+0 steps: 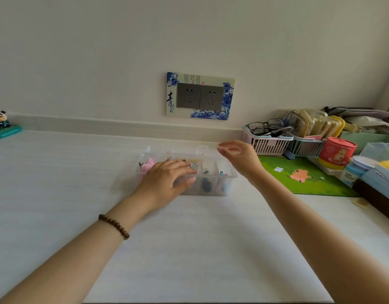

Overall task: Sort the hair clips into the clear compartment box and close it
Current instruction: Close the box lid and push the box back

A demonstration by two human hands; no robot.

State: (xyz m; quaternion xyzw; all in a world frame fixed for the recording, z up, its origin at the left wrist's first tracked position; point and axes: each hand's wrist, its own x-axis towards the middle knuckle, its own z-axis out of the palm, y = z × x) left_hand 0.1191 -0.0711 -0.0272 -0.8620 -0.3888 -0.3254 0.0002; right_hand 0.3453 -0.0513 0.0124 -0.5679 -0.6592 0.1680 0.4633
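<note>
The clear compartment box (211,172) sits on the white surface (189,238) with hair clips (205,185) inside; the left hand (167,181) should press it steady while the empty, spread right hand (237,156) folds the lid (201,148) down.

clear box (213,175), pink clip (147,165), green mat (307,174)

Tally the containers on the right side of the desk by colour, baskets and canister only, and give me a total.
Pink basket: 1
Light blue basket: 1
Red canister: 1
Total: 3
</note>
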